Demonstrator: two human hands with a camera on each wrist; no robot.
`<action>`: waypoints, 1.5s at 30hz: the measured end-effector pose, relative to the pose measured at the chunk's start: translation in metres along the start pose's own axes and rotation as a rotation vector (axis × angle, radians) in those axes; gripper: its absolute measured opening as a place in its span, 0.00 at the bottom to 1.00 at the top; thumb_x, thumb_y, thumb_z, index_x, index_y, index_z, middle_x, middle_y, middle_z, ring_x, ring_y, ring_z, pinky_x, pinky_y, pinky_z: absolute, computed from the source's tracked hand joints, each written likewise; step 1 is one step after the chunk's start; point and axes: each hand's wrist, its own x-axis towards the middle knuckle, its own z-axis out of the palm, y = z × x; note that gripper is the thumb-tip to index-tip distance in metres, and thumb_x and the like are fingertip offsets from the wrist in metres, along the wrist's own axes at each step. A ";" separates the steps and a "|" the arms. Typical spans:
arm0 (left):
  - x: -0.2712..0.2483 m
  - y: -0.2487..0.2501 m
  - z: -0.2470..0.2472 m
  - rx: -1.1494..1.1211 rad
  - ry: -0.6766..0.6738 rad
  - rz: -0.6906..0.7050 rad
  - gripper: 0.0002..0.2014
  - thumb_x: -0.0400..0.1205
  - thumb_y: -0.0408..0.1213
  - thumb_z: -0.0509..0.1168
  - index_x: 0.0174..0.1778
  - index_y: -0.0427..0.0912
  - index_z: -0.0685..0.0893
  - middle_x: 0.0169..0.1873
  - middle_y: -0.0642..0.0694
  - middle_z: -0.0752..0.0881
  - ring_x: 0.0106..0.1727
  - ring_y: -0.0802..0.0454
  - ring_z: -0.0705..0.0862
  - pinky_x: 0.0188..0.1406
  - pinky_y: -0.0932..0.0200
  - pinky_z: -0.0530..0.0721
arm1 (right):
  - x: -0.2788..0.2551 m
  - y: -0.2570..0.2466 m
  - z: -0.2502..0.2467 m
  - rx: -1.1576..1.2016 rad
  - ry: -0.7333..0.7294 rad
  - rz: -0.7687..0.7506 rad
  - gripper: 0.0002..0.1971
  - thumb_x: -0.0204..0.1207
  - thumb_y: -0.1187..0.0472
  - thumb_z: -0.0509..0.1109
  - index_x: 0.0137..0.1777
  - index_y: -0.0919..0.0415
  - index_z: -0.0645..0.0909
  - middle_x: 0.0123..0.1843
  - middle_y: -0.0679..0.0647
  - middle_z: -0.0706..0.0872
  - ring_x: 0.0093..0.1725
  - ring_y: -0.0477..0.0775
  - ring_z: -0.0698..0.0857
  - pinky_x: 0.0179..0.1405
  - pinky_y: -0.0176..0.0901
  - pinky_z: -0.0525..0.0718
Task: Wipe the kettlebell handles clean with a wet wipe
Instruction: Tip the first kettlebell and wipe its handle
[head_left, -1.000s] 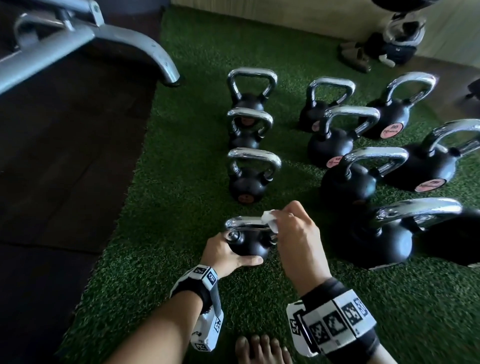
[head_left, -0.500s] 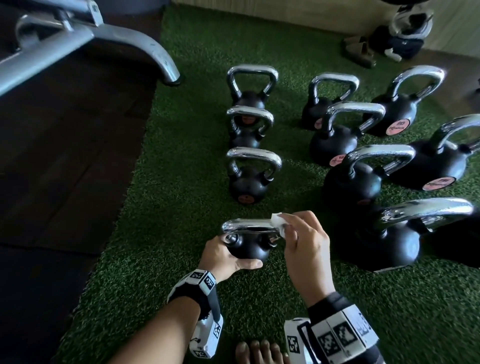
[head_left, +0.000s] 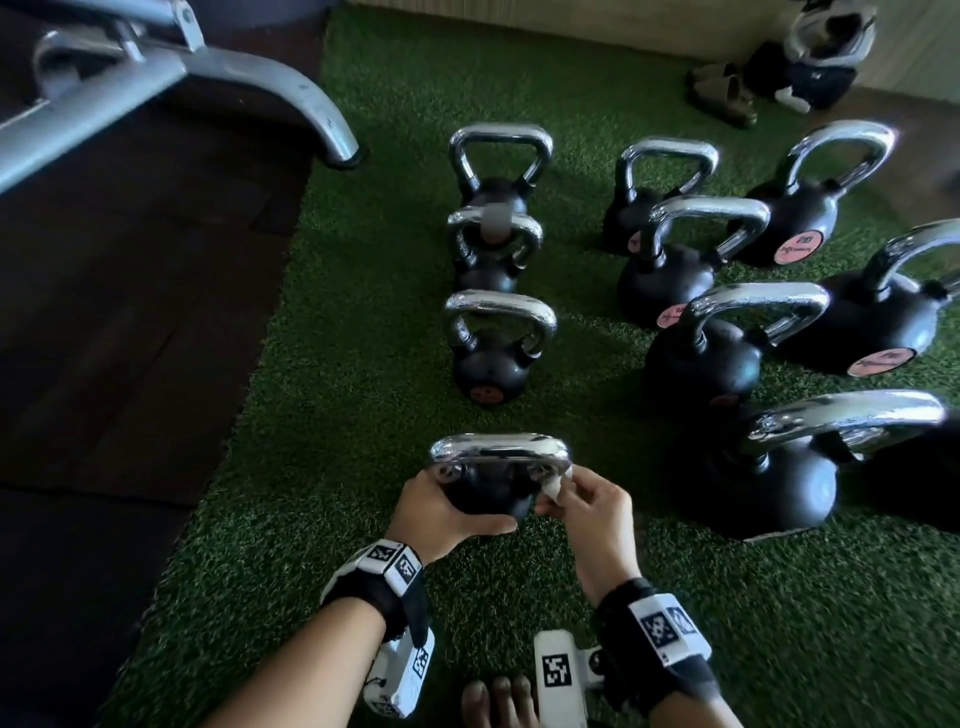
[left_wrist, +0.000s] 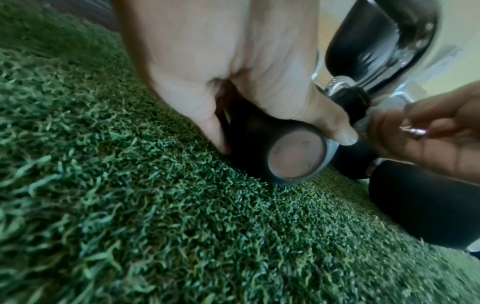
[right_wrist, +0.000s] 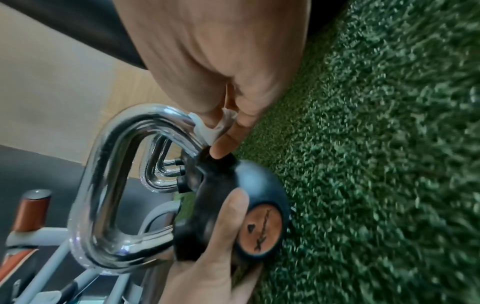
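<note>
A small black kettlebell (head_left: 488, 493) with a chrome handle (head_left: 498, 449) stands nearest to me on the green turf. My left hand (head_left: 441, 512) grips its black body (left_wrist: 262, 131), thumb across the front. My right hand (head_left: 587, 512) pinches a white wet wipe (head_left: 555, 486) against the handle's right leg, just above the body. In the right wrist view the wipe (right_wrist: 207, 127) is pressed to the chrome handle (right_wrist: 103, 185) by the fingertips (right_wrist: 221, 150). The kettlebell's round brown label (right_wrist: 262, 230) faces the camera there.
Three small kettlebells (head_left: 491, 358) line up beyond the held one. Several larger kettlebells (head_left: 769, 478) crowd the right side of the turf (head_left: 332, 415). A grey bench frame (head_left: 156, 78) stands on the dark floor at left. Sandals (head_left: 722, 96) lie at the far back. My toes (head_left: 498, 701) show below.
My right hand has slid the wipe from the top right corner of the handle down onto its right leg. The left hand keeps its grip on the body.
</note>
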 end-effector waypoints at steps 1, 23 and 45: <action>-0.002 0.000 -0.001 0.013 0.002 -0.024 0.37 0.53 0.64 0.87 0.59 0.60 0.89 0.51 0.66 0.91 0.54 0.71 0.87 0.56 0.73 0.84 | 0.000 0.002 -0.002 -0.017 -0.003 0.008 0.11 0.85 0.66 0.70 0.46 0.57 0.93 0.40 0.56 0.94 0.36 0.52 0.88 0.41 0.48 0.90; -0.085 0.076 -0.021 -0.882 0.023 -0.068 0.10 0.78 0.33 0.71 0.51 0.46 0.95 0.53 0.42 0.94 0.52 0.50 0.94 0.45 0.65 0.90 | -0.043 -0.055 -0.032 -0.195 -0.288 -0.430 0.06 0.73 0.65 0.82 0.45 0.54 0.90 0.43 0.47 0.94 0.41 0.46 0.90 0.39 0.40 0.86; -0.046 0.045 -0.036 0.165 0.533 0.482 0.16 0.85 0.27 0.69 0.67 0.42 0.89 0.64 0.53 0.89 0.67 0.62 0.86 0.68 0.66 0.83 | 0.025 0.021 0.009 -0.372 -0.062 -0.176 0.18 0.65 0.46 0.86 0.53 0.50 0.92 0.45 0.42 0.93 0.46 0.38 0.90 0.50 0.45 0.91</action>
